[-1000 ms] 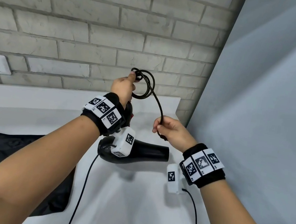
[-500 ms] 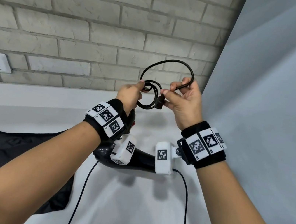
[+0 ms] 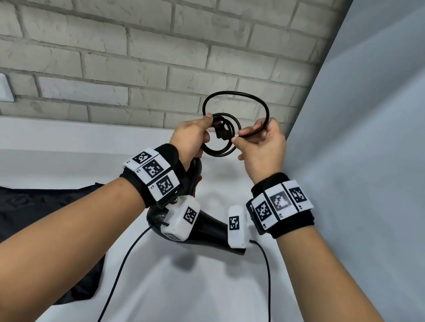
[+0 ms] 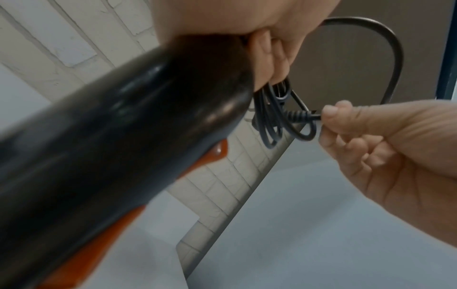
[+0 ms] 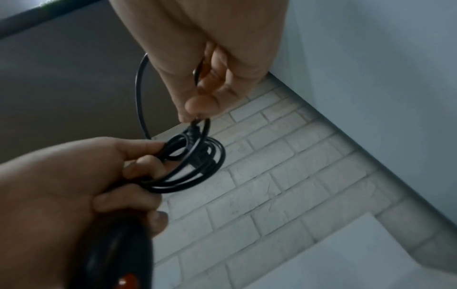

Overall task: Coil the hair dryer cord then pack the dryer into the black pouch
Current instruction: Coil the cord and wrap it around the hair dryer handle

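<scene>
On each bare forearm we see a black fabric wristband [image 3: 166, 178] that carries three white tiles printed with black square codes. Below each band hangs a white box-shaped camera unit [image 3: 183, 219] with one more such code, and a thin black cable [image 3: 114, 279] runs down from each unit.

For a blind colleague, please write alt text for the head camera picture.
Two hands hold a black hair dryer cord in loops before a brick wall: the left hand pinches the coil, the right hand pinches the newest loop. Below hangs the black hair dryer; a black pouch lies on the white counter.
</scene>
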Demonstrator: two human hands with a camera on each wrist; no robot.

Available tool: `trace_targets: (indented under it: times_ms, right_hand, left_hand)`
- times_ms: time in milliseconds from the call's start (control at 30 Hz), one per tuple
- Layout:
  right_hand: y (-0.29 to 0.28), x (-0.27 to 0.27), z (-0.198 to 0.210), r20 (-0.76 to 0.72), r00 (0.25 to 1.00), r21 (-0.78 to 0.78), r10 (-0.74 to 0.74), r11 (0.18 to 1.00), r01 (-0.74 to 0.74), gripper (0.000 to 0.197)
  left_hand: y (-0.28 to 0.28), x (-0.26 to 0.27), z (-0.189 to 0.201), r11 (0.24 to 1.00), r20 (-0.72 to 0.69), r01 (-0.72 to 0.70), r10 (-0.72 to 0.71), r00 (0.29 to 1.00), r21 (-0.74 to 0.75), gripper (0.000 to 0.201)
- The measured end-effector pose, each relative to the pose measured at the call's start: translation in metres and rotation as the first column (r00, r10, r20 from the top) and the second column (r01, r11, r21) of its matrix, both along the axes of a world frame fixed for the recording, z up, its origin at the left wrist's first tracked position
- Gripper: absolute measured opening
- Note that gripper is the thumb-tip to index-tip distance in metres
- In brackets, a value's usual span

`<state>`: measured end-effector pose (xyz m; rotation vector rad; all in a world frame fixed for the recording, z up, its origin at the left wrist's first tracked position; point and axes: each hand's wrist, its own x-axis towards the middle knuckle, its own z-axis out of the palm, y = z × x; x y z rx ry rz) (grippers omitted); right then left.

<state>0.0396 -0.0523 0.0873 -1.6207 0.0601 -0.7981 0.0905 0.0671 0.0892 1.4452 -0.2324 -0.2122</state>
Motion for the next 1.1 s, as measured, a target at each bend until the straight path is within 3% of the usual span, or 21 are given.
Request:
trace_targets:
  times_ms: [200,367,400,467,533,600,700,800,1000,1100]
  right_hand:
    - [-0.003,0.003,-0.012,-0.034,0.998,-0.038,-0.05,0.998,0.049,0.045]
    - [0.001,0.001,-0.014,-0.03,0.97,-0.267,-0.243,0.937,0.226,0.046]
    - [0.0,0.001,-0.016,-0.054,0.977,-0.264,-0.206,0.947,0.185,0.055]
    - [-0.002,0.0,-0.016,-0.161,0.986,-0.151,0.055,0.985,-0.079,0.072]
    - [-0.007,-0.003,-0.013,-0.258,0.907,-0.027,0.334,0.935,-0.352,0.08]
    - [-0.016,-0.006,-0.01,-0.338,0.821,0.035,0.46,0.878,-0.477,0.087]
    - [-0.027,-0.004,-0.014,-0.432,0.764,-0.019,0.479,0.842,-0.539,0.083]
    - [-0.033,-0.002,-0.018,-0.475,0.756,-0.106,0.451,0.823,-0.558,0.074]
    - [-0.036,0.0,-0.019,-0.474,0.795,-0.169,0.379,0.847,-0.504,0.035]
    - [-0.042,0.003,-0.024,-0.472,0.845,-0.234,0.25,0.889,-0.393,0.036]
  left_hand:
    - [-0.002,-0.001,-0.005,1.0,0.028,-0.003,0.003,1.0,-0.014,0.032]
    - [-0.003,-0.006,-0.005,0.998,0.018,0.057,-0.057,0.998,-0.017,0.031]
    - [-0.003,-0.006,-0.004,0.997,0.022,0.076,-0.076,0.997,-0.012,0.03]
    - [-0.001,-0.005,-0.003,0.993,0.021,0.116,-0.116,0.993,-0.018,0.031]
    - [0.0,-0.003,-0.002,0.989,0.006,0.147,-0.146,0.989,-0.032,0.033]
    - [0.002,-0.001,-0.001,0.985,-0.005,0.171,-0.171,0.985,-0.033,0.035]
    - [0.004,0.001,-0.001,0.983,-0.001,0.181,-0.181,0.983,-0.027,0.037]
    - [0.003,-0.001,0.002,0.983,0.008,0.183,-0.183,0.983,-0.022,0.037]
    - [0.001,-0.009,0.004,0.974,-0.001,0.224,-0.224,0.975,-0.039,0.034]
    - [0.002,-0.009,0.006,0.974,-0.009,0.223,-0.223,0.975,-0.037,0.037]
